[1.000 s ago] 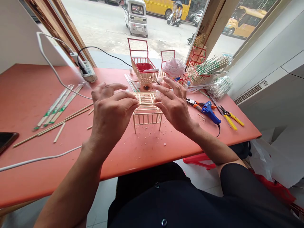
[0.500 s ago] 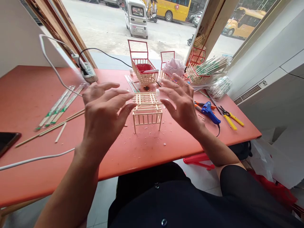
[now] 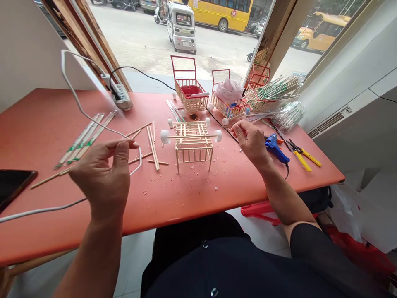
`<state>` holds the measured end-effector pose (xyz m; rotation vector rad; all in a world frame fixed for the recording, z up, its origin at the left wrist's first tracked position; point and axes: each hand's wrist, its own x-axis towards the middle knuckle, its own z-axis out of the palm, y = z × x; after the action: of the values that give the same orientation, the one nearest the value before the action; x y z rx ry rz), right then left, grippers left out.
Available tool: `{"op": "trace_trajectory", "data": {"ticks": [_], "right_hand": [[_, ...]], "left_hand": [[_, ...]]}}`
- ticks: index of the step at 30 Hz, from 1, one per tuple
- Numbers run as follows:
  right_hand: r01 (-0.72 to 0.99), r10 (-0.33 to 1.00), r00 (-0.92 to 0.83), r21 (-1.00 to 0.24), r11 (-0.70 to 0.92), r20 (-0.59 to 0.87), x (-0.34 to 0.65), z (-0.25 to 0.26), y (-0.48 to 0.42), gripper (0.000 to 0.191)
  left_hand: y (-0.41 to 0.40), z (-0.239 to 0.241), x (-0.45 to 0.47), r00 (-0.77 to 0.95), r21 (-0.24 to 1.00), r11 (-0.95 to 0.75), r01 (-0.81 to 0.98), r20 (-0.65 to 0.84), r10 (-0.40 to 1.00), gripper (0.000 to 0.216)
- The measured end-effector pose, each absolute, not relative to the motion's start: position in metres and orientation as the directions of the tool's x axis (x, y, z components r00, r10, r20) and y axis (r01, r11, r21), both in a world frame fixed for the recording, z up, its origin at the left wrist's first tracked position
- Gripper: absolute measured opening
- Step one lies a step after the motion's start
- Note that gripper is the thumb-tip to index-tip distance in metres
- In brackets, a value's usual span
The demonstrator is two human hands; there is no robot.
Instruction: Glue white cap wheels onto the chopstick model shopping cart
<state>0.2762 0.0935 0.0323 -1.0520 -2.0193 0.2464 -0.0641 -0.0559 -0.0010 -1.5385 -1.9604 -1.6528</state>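
A small cart frame of pale wooden sticks [image 3: 194, 155] stands on the table between my hands, touched by neither. White wheels [image 3: 165, 137] sit at the ends of its two cross sticks. To its left, my left hand [image 3: 104, 176] hovers with thumb and fingers pressed together. My right hand [image 3: 252, 142] is raised on the other side, its fingertips pinched near a white wheel [image 3: 218, 135] but apart from it. Whatever either pinch holds, if anything, is too small to make out. Loose wooden sticks [image 3: 153, 149] lie between my left hand and the frame.
Finished red-trimmed carts [image 3: 191, 89] line the back. A blue glue gun [image 3: 276, 149] and yellow-handled pliers [image 3: 302, 160] lie right, below bundled sticks [image 3: 279, 89]. A white cable [image 3: 71, 85] loops from a power strip [image 3: 122, 98]. A phone [image 3: 15, 186] rests far left.
Both hands have drawn apart from around the stick frame, the left moving left and down, the right moving right. Their spread fingers have closed into pinches. The frame's wheels now show fully.
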Motion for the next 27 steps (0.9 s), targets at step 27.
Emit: {"op": "trace_trajectory", "data": {"ticks": [27], "right_hand": [[0.542, 0.4, -0.518, -0.071, 0.837, 0.756, 0.249, 0.059, 0.057, 0.027]], "left_hand": [[-0.043, 0.027, -0.036, -0.008, 0.198, -0.444, 0.874, 0.919, 0.394, 0.028]]}}
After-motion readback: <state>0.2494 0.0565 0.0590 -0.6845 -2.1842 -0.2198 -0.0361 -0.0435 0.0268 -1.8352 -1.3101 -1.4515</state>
